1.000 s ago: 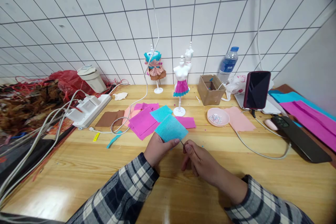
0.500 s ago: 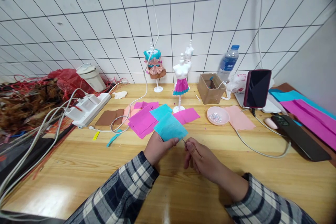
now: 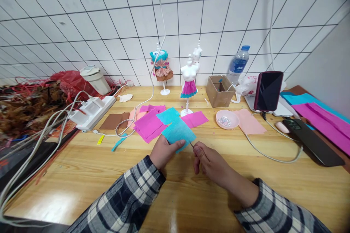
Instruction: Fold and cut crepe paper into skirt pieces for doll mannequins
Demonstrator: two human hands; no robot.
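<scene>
Left hand: grip clamped on turquoise crepe-paper sheet, held over desk, nearer than pink-skirted dress form. Right hand: grip pinched on slim tool, type unclear, tip at sheet's right edge.

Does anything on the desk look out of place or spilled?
One mild oddity: a white cable trails over the peach paper, an awkward spot since it might snag or shift that paper. No spill stands out.

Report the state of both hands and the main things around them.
Left hand, gripping blue sheet
Right hand, pinching thin tool
Cardboard box, open
Pink bowl, holding small pieces
Bottle, capped
Propped phone, dark screen
Flat phone, face down
Power strip, adapters plugged in
Front mannequin, upright, skirted
</scene>
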